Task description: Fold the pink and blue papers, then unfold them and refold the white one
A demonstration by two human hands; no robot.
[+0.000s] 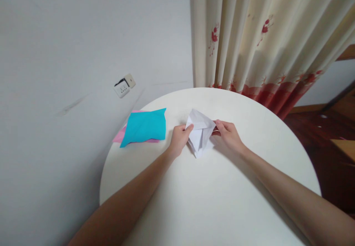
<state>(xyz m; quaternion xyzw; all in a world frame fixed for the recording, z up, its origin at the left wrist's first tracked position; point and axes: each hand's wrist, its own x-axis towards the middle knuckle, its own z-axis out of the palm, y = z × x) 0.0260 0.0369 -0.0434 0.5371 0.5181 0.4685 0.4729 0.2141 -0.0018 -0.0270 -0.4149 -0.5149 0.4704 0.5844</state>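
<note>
A folded sheet of white paper (200,127) is held between my two hands, above the middle of the round white table. It has a pointed top, a pointed bottom and several creased flaps. My left hand (179,138) pinches its left edge, with the thumb lying on the front. At the right corner, my right hand (227,132) grips the paper between thumb and fingers. The fingers behind the paper are partly hidden. Left of my left hand lies a blue sheet of paper (146,126), on top of a pink sheet (119,135) that shows at its edges.
The round table (210,201) stands against a pale wall (69,35) with a socket (122,88) on it. A cream curtain (235,28) with red flowers hangs behind the table. At the right are a dark floor (310,131) and a wooden furniture edge (345,148).
</note>
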